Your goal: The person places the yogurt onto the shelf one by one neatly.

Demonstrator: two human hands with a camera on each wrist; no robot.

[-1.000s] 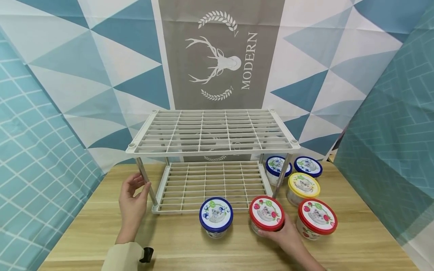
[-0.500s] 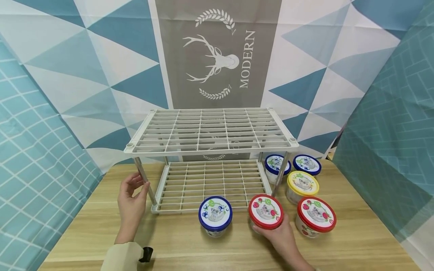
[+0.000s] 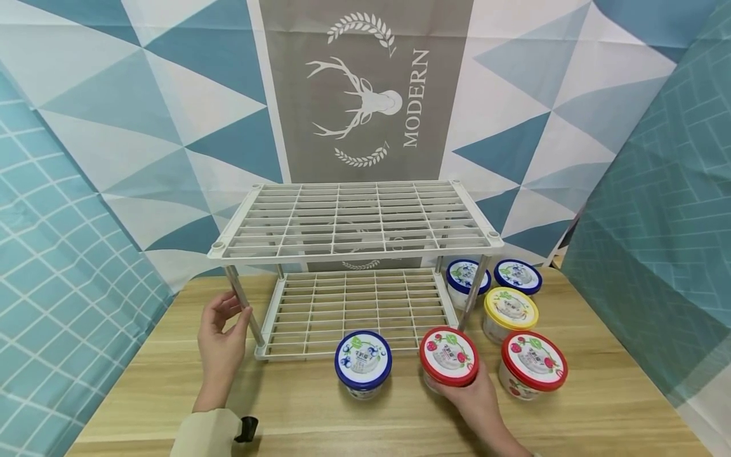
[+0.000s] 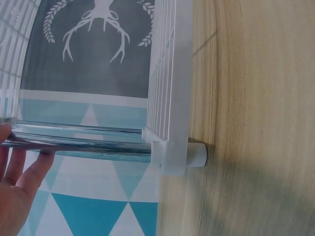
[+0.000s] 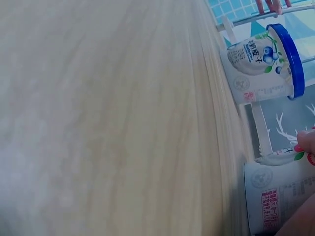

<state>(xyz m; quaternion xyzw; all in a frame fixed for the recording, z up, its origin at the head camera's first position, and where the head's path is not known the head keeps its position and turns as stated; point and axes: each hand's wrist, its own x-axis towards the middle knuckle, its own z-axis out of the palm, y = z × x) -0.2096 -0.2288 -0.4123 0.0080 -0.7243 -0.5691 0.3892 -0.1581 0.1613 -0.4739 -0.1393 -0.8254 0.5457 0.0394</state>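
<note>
A white two-tier wire shelf stands on the wooden table. My left hand holds its front left metal post; in the left wrist view, thumb and fingers lie on either side of that post. My right hand grips a red-lidded yogurt tub from its right and near side, just in front of the shelf's front right corner. To its left a blue-lidded tub stands upright before the shelf. In the right wrist view the gripped tub shows its printed side, partly covered by the hand.
On the right stand another red-lidded tub, a yellow-lidded tub and two blue-lidded tubs, one at the back and one behind the right front post. Patterned cloth hangs behind the table.
The right hand has shifted slightly around the red-lidded tub, which stays in about the same place. The left hand keeps its hold on the post. The head view has drifted slightly.
</note>
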